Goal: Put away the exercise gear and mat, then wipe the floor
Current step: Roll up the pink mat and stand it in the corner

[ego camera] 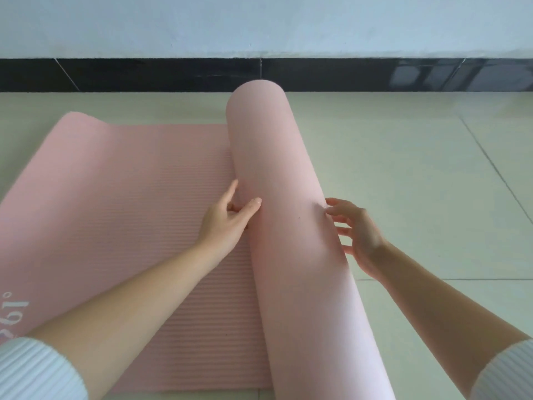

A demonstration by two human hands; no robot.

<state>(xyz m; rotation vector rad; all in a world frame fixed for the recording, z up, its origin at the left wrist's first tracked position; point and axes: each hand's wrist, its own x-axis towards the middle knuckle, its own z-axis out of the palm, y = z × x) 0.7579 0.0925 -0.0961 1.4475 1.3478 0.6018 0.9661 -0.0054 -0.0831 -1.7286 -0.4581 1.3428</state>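
A pink ribbed exercise mat (124, 203) lies flat on the floor at the left, with white lettering near its left edge. Its right part is wound into a thick pink roll (288, 226) that runs from near the wall toward me. My left hand (227, 217) rests against the roll's left side where it meets the flat mat, thumb and fingers touching it. My right hand (357, 235) is at the roll's right side, fingers spread, fingertips touching the surface. Neither hand closes around the roll.
Pale tiled floor (418, 174) stretches to the right of the roll. A black skirting board (144, 75) runs along the foot of a white wall at the back. White ribbed sleeves cover both forearms near the bottom corners.
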